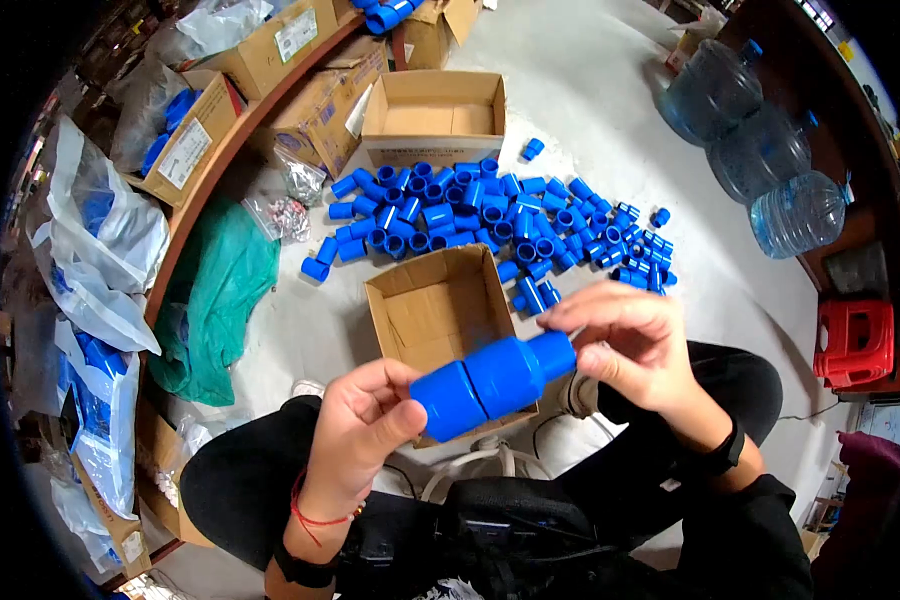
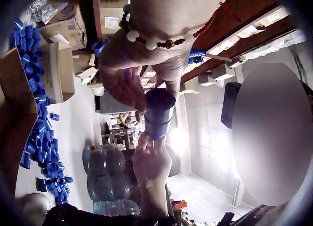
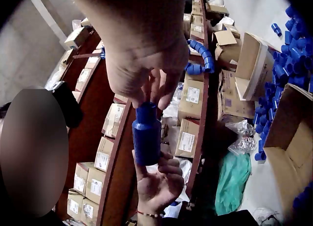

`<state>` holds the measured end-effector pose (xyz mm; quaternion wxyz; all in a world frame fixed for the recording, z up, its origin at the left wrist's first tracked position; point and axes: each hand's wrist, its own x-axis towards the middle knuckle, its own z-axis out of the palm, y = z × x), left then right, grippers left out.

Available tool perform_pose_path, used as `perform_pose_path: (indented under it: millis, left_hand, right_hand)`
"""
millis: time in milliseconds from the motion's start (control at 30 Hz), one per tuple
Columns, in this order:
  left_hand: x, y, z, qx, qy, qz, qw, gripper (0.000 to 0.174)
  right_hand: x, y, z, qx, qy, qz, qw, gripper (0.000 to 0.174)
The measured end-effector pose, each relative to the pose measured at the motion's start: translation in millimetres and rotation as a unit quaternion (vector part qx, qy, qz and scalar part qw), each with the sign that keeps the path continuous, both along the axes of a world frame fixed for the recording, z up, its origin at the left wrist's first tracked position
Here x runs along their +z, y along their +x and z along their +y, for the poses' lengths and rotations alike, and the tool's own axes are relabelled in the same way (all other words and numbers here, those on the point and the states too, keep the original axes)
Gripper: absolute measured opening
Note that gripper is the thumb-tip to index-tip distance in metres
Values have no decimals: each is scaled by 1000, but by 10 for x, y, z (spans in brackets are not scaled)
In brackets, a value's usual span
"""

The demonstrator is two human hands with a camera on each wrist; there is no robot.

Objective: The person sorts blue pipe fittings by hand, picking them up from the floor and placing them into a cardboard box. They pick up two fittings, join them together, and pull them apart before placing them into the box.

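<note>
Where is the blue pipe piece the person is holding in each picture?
Head: blue pipe piece at centre, between left hand and right hand.
Left wrist: middle, under the palm.
Right wrist: middle, below the fingers.
Shared landmark: pile of blue pieces on the floor.

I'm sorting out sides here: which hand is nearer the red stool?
Right. The right hand, pinching the narrow end of the blue fitting, is on the side of the red stool; the left hand grips the wide end, farther away.
</note>
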<state>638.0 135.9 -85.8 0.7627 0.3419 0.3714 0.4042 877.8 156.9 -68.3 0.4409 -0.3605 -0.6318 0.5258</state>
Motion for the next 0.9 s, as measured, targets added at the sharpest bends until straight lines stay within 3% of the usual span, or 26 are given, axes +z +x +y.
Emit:
perform_pose_path:
  millis: [333, 433, 533, 900]
  left_hand:
    - [139, -107, -123, -20, -18, 12, 1000, 39]
    - [144, -133, -133, -23, -12, 21, 999, 39]
    - [146, -141, -137, -25, -5, 22, 999, 38]
    - [48, -58, -87, 3, -15, 28, 999, 40]
  right_hand:
    - [107, -51, -68, 35, 57, -27, 997, 22]
    - [116, -82, -92, 20, 40, -15, 999, 29]
    - [129, -74, -66, 39, 56, -10, 998, 23]
    - [89, -87, -58, -19, 10, -38, 999, 21]
